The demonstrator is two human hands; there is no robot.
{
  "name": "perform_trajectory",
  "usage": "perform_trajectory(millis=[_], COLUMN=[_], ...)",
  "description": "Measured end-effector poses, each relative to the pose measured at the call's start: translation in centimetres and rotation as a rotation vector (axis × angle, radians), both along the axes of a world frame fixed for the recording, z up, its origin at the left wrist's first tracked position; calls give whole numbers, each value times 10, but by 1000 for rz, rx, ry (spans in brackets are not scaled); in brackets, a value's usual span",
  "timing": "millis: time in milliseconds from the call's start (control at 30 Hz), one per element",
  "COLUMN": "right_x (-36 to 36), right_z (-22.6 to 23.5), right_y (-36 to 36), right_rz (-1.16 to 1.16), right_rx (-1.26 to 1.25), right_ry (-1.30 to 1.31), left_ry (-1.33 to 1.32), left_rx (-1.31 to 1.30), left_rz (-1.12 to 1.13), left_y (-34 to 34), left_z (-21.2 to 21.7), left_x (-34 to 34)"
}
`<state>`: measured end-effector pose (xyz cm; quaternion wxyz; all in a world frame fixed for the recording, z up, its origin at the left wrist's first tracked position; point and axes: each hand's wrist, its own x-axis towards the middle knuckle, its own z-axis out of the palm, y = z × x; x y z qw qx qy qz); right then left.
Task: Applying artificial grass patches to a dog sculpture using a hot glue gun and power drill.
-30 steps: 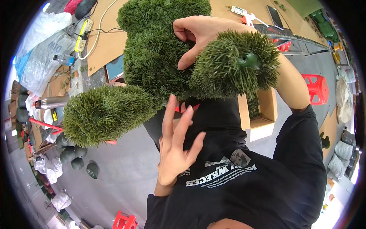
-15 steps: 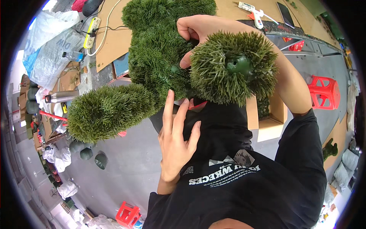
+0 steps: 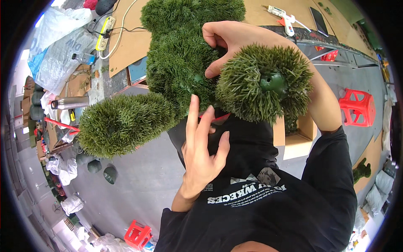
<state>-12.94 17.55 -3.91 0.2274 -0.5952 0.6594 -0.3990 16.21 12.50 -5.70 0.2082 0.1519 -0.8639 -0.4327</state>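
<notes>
A bulky artificial-grass figure [image 3: 176, 54], dark green and bristly, leans over my lap against the table's edge. One stubby grass limb [image 3: 126, 124] sticks out to the left. Another limb [image 3: 235, 90] points up towards me on the right, with a smooth green plastic cap [image 3: 273, 82] in its end; a small hole shows in the cap. My right hand [image 3: 235, 44] reaches round behind that limb, thumb and forefinger curled on the figure's side, its other fingers partly hidden. Below the body, my left hand [image 3: 203, 153] has its fingers stretched out, fingertips at the lower grass edge.
On the table's cardboard lie a white glue gun [image 3: 285, 20] and a phone [image 3: 319, 22]. A power strip [image 3: 105, 33], plastic bags [image 3: 63, 54] and a steel bottle [image 3: 70, 103] are at left. Red stools [image 3: 357, 107] and an open cardboard box [image 3: 300, 140] stand around me.
The whole scene has shifted slightly right in view. My left hand has risen a little towards the figure, fingers still spread. My right hand keeps its place on the figure.
</notes>
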Motion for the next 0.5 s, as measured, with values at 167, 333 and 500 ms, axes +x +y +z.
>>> perform_trajectory(millis=[167, 333, 500], right_x=[6, 8, 6], right_z=[4, 11, 13], right_y=[-6, -2, -5], right_rz=[-33, -57, -33], right_rx=[94, 155, 189], right_ry=[-15, 44, 1], left_ry=[284, 162, -8], left_rx=[-455, -420, -468], left_rz=[-126, -96, -36], left_y=[-15, -21, -18], left_z=[21, 6, 1], left_x=[-26, -39, -29])
